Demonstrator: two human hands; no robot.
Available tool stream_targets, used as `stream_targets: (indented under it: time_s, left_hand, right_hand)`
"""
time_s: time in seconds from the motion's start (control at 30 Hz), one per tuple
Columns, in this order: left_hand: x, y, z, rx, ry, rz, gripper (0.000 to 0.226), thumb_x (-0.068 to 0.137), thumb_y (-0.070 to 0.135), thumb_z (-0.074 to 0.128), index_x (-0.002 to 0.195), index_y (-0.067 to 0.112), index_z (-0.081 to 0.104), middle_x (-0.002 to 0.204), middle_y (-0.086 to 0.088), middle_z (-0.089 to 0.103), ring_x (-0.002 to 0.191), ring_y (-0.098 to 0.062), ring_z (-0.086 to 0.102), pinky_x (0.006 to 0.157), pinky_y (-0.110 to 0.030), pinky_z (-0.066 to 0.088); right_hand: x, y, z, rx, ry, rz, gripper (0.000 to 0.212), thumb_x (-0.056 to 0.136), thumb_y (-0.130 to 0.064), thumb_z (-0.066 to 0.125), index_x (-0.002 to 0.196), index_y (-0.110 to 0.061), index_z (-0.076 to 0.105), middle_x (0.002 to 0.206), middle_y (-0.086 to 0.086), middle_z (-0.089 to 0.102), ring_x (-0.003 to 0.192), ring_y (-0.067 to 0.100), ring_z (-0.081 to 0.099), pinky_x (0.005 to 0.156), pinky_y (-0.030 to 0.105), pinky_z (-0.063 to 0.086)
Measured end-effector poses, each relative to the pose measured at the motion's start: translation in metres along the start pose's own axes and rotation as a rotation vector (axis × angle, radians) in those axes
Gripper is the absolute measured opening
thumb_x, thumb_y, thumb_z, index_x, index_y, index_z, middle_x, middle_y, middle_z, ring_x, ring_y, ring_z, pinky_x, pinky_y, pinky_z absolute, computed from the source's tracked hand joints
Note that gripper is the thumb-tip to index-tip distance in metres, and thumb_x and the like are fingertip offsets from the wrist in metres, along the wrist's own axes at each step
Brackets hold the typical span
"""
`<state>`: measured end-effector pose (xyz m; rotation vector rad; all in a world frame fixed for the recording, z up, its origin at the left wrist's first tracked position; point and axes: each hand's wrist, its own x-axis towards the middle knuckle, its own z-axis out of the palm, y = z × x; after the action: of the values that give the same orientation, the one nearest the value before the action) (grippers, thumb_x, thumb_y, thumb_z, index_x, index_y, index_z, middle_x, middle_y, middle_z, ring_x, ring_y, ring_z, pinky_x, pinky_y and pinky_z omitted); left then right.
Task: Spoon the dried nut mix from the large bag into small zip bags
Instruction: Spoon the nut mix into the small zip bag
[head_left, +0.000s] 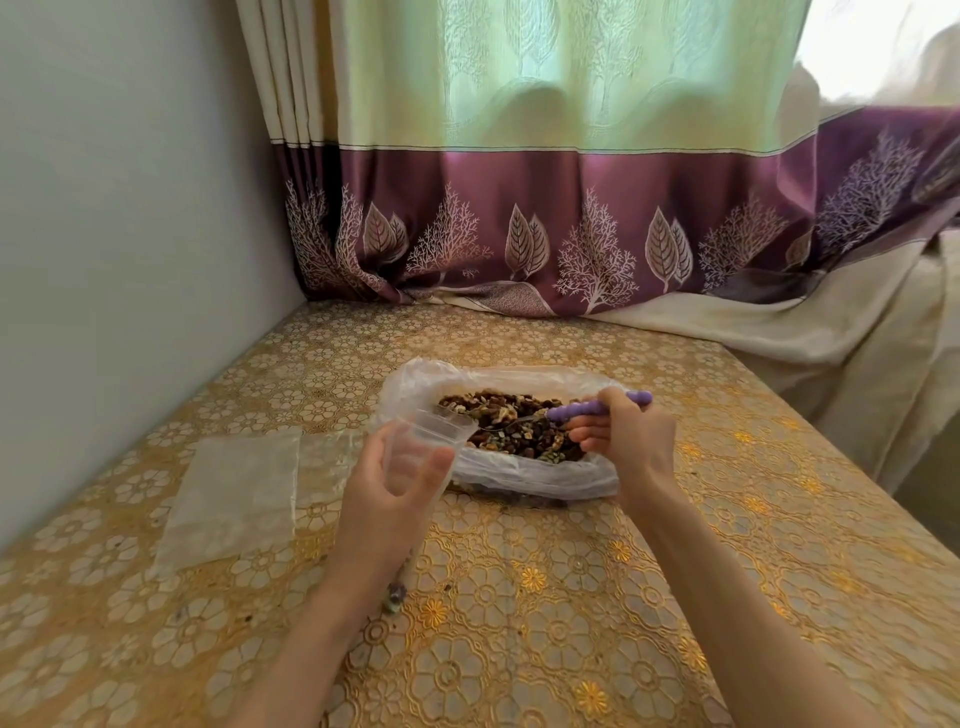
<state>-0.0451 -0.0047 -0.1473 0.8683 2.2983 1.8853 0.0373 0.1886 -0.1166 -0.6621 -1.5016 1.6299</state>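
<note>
now a spoonful is being scooped from the large bag (498, 467)

the spoon (597, 410) is being gripped by the right hand (631, 436); the small zip bag (431, 436) is being pinched open by the left hand (395, 483), best kept just beside.

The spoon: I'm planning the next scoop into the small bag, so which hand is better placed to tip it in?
Right. The right hand already grips the purple spoon over the nut mix in the large bag; the left hand holds the small zip bag open beside it.
</note>
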Motion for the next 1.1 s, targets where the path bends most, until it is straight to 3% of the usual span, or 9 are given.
stream_targets:
  time_s: [0.2,0.3,0.37,0.53,0.63,0.73,0.83,1.0,1.1]
  left_hand:
    - [0.0,-0.001,-0.002,-0.068,0.012,-0.024,0.116,0.044,0.093,0.048,0.137,0.025,0.041,0.125,0.01,0.056,0.102,0.001,0.059,0.085,-0.025,0.051]
    - [0.002,-0.002,-0.004,-0.137,0.018,-0.06,0.116,0.043,0.092,0.052,0.137,0.024,0.042,0.133,0.006,0.054,0.12,-0.013,0.052,0.102,-0.042,0.043]
    - [0.002,-0.002,-0.005,-0.153,0.016,-0.067,0.115,0.041,0.092,0.053,0.134,0.025,0.045,0.128,0.006,0.057,0.117,-0.016,0.055,0.1,-0.045,0.044]
    - [0.002,-0.001,-0.005,-0.196,0.02,-0.073,0.11,0.039,0.091,0.055,0.127,0.025,0.052,0.112,0.008,0.065,0.104,-0.013,0.062,0.089,-0.035,0.051]
    - [0.003,0.001,-0.005,-0.244,0.021,-0.07,0.08,0.048,0.084,0.06,0.112,0.035,0.058,0.102,0.015,0.069,0.092,-0.001,0.064,0.07,-0.014,0.05]
    - [0.005,0.002,-0.006,-0.266,0.062,-0.068,0.061,0.063,0.07,0.065,0.106,0.027,0.061,0.088,0.012,0.068,0.078,0.003,0.063,0.067,-0.014,0.045]
    - [0.005,0.004,-0.007,-0.265,0.106,-0.042,0.058,0.062,0.063,0.063,0.1,0.019,0.058,0.075,0.011,0.066,0.064,0.002,0.062,0.055,-0.013,0.047]
    - [0.004,0.006,-0.009,-0.281,0.142,-0.016,0.066,0.061,0.067,0.066,0.111,0.025,0.057,0.1,0.008,0.068,0.095,-0.012,0.065,0.082,-0.034,0.053]
    - [0.003,0.009,-0.011,-0.296,0.182,0.008,0.069,0.053,0.077,0.065,0.104,0.032,0.057,0.102,0.006,0.068,0.097,-0.015,0.065,0.082,-0.037,0.053]
  right_hand:
    - [-0.004,-0.017,0.003,0.094,-0.034,-0.044,0.029,0.087,-0.002,0.044,0.068,0.006,0.065,0.069,0.016,0.072,0.045,0.015,0.054,0.041,0.018,0.042]
    - [-0.01,-0.03,0.007,0.125,-0.053,-0.092,0.031,0.087,-0.002,0.045,0.062,0.001,0.064,0.061,0.012,0.07,0.043,0.014,0.054,0.039,0.017,0.042]
    - [-0.016,-0.037,0.011,0.132,-0.08,-0.12,0.033,0.088,-0.003,0.046,0.06,-0.001,0.063,0.058,0.011,0.068,0.044,0.014,0.054,0.039,0.018,0.042]
    - [-0.032,-0.049,0.023,0.099,-0.293,-0.197,0.034,0.091,-0.003,0.045,0.062,-0.001,0.063,0.07,0.015,0.072,0.048,0.015,0.054,0.041,0.018,0.042]
    - [-0.039,-0.049,0.029,0.06,-0.397,-0.26,0.028,0.093,-0.002,0.046,0.072,0.002,0.063,0.071,0.011,0.073,0.051,0.017,0.056,0.043,0.019,0.045]
    - [-0.042,-0.049,0.03,0.04,-0.445,-0.307,0.018,0.094,0.001,0.046,0.084,0.007,0.06,0.063,0.002,0.071,0.053,0.018,0.057,0.046,0.02,0.048]
    - [-0.042,-0.05,0.028,0.06,-0.471,-0.307,0.017,0.093,0.003,0.044,0.089,0.007,0.06,0.063,0.001,0.07,0.054,0.016,0.058,0.048,0.02,0.049]
    - [-0.034,-0.051,0.025,0.198,-0.372,-0.222,0.02,0.092,-0.002,0.046,0.079,0.001,0.062,0.076,0.018,0.071,0.053,0.016,0.056,0.047,0.02,0.047]
    - [-0.025,-0.049,0.017,0.258,-0.27,-0.181,0.023,0.091,-0.004,0.048,0.072,-0.003,0.061,0.083,0.024,0.071,0.053,0.017,0.054,0.046,0.019,0.045]
